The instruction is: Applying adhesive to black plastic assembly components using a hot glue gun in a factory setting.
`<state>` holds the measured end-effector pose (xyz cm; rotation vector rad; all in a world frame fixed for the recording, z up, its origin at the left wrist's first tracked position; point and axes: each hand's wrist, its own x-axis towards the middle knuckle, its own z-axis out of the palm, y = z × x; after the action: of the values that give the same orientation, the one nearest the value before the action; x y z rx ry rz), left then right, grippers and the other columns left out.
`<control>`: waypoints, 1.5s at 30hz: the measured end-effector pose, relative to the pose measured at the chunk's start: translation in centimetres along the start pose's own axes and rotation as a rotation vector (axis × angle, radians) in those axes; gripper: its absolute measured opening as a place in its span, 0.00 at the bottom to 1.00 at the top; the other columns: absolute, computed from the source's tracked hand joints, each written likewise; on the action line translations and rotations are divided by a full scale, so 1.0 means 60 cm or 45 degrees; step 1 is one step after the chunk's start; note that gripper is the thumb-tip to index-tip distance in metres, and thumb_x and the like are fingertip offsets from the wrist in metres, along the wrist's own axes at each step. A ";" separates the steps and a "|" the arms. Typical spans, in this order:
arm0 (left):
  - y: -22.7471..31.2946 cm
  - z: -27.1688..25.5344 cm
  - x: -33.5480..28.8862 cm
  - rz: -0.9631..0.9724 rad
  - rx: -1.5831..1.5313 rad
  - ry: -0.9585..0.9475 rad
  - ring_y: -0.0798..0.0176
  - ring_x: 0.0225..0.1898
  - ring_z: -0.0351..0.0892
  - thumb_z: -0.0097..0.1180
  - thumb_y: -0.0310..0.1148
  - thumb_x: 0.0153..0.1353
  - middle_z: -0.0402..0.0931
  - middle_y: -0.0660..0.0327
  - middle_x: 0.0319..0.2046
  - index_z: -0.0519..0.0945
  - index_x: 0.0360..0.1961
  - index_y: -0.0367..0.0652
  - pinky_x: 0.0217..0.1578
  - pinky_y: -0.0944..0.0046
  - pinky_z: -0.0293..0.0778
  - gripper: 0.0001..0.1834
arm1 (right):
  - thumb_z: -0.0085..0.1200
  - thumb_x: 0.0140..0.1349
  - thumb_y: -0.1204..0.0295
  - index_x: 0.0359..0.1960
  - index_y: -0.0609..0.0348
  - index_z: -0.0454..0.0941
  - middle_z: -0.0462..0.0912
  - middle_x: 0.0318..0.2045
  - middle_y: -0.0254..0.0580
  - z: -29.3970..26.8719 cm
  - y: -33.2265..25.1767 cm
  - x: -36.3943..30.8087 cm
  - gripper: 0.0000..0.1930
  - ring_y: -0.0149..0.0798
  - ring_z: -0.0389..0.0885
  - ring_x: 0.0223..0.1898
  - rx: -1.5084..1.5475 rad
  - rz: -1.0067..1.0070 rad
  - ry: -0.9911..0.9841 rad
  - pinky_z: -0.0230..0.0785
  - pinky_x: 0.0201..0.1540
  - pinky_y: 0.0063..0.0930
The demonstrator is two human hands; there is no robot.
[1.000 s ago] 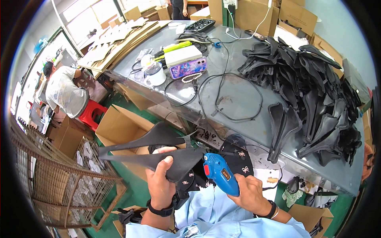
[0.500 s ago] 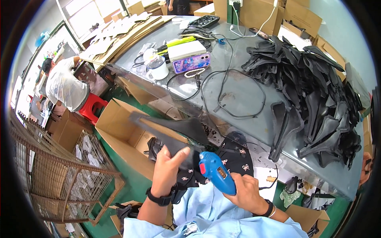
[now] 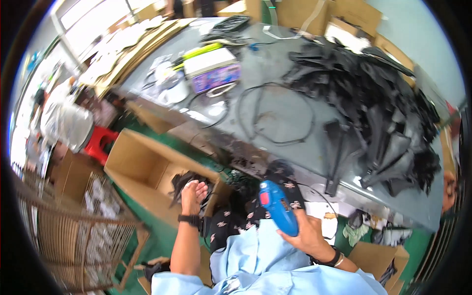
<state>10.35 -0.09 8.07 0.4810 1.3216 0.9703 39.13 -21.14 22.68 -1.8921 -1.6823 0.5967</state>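
My right hand grips a blue handheld power tool with a red button, its front end pointing up and left above my lap. The tool's exact kind does not show. My left hand is at the near side of an open cardboard box, its fingers loosely curled and apart, with nothing visible in them. Just behind these fingers, a dark heap of black pieces lies inside the box. Motion blur softens the picture.
A grey table carries a large pile of black moulded pieces, a looped black cable, a purple-patterned phone and a white mug. At left stand a wire cage, a red stool and a seated person.
My left hand has let go of a flat black piece and moved left and down to the box. My right hand still holds the blue tool. The whole view has shifted.
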 end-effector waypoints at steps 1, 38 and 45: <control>0.008 0.056 -0.033 0.044 0.113 -0.115 0.62 0.31 0.80 0.51 0.34 0.62 0.78 0.58 0.34 0.73 0.42 0.40 0.31 0.66 0.77 0.11 | 0.69 0.44 0.61 0.42 0.64 0.69 0.80 0.24 0.50 0.001 -0.003 0.001 0.28 0.50 0.82 0.25 -0.007 -0.021 0.017 0.74 0.30 0.37; 0.109 0.244 -0.285 0.847 0.770 -0.571 0.68 0.32 0.77 0.62 0.29 0.55 0.78 0.56 0.33 0.72 0.45 0.34 0.36 0.70 0.72 0.18 | 0.67 0.46 0.65 0.40 0.65 0.67 0.78 0.27 0.48 -0.078 -0.016 0.040 0.25 0.39 0.79 0.29 0.629 0.217 0.415 0.70 0.34 0.32; 0.083 0.223 -0.295 0.995 0.758 -0.402 0.69 0.33 0.76 0.64 0.28 0.53 0.78 0.57 0.32 0.74 0.41 0.33 0.37 0.71 0.72 0.16 | 0.66 0.47 0.71 0.41 0.65 0.68 0.79 0.30 0.43 -0.075 -0.051 0.039 0.23 0.31 0.78 0.29 0.798 0.161 0.566 0.70 0.33 0.26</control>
<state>22.32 -8.77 25.33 1.6259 1.1204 1.0435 39.99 -19.03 28.16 -1.5256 -0.9527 0.6061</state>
